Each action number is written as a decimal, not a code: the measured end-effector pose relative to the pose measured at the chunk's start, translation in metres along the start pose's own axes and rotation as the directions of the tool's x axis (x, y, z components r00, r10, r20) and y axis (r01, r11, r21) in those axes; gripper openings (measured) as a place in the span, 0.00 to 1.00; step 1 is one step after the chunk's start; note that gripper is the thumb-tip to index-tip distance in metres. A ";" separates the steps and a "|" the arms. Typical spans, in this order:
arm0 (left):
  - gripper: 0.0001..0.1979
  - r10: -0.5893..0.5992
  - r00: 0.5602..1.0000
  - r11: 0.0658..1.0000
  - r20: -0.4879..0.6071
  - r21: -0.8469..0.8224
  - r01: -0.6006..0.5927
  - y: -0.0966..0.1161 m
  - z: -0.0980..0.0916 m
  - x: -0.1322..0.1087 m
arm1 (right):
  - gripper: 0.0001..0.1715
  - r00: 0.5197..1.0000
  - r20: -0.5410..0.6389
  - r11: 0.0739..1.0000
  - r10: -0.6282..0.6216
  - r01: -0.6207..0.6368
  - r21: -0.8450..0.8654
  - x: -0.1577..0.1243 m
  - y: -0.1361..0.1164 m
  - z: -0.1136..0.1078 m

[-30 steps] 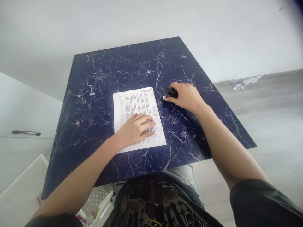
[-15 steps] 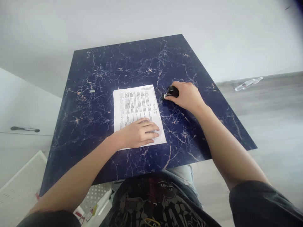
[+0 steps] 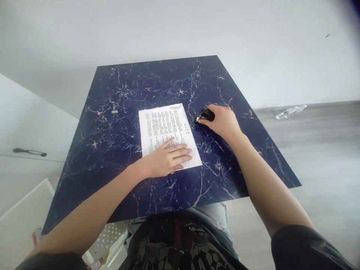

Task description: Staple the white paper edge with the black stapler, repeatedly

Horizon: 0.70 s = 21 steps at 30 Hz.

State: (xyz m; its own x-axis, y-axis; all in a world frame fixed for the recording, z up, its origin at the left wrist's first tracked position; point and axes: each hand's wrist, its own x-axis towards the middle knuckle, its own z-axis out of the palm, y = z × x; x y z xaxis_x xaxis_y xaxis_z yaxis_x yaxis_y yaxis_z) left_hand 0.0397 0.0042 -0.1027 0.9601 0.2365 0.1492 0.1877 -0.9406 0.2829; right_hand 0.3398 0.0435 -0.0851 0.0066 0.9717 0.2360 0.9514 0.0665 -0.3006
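A printed sheet of paper (image 3: 163, 122) lies on the dark blue marbled table (image 3: 126, 195), with a barcode and handwriting toward its right side. My left hand (image 3: 167, 157) rests flat on the lower part of the sheet, fingers spread, covering some print. To the right of the sheet, my right hand (image 3: 225, 120) is closed around a black stapler (image 3: 207, 114). The stapler's front end points left at the paper's right edge, apart from it. Part of its body is hidden by the fingers.
A small pale strip (image 3: 114, 111) lies on the table's left side. White perforated baskets (image 3: 25, 210) stand below the left edge. A cabinet door with a dark handle (image 3: 29, 152) is at left. On the floor by the wall lies a clear plastic item (image 3: 291, 111).
The view has shifted slightly. My left hand's fingers are spread wider on the sheet. My right hand keeps hold of the stapler in nearly the same place.
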 end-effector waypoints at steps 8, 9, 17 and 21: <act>0.10 -0.429 0.680 0.830 -0.594 0.039 0.557 -0.053 -0.048 -0.039 | 0.27 0.999 0.006 0.994 0.035 -0.035 0.105 0.000 0.004 -0.003; 0.09 -0.480 0.599 0.772 -0.641 0.016 0.636 -0.064 -0.053 -0.049 | 0.27 0.999 0.014 0.994 0.034 -0.035 0.102 -0.001 0.004 -0.004; 0.20 -0.758 0.296 0.379 -0.581 -0.024 0.925 -0.127 -0.053 -0.103 | 0.22 0.992 0.107 0.996 0.072 -0.077 0.040 -0.002 0.001 -0.008; 0.26 -0.866 0.330 0.351 -0.376 0.014 0.936 -0.136 -0.042 -0.103 | 0.21 0.991 0.108 0.997 0.076 -0.078 0.023 -0.001 0.000 -0.008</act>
State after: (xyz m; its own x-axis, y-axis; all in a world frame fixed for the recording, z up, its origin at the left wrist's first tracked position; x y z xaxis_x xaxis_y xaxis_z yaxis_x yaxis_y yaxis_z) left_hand -0.0931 0.1181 -0.1168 0.0765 0.9840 0.1606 0.9676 -0.1121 0.2261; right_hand 0.3419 0.0404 -0.0782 0.0453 0.9927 0.1116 0.9408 -0.0048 -0.3390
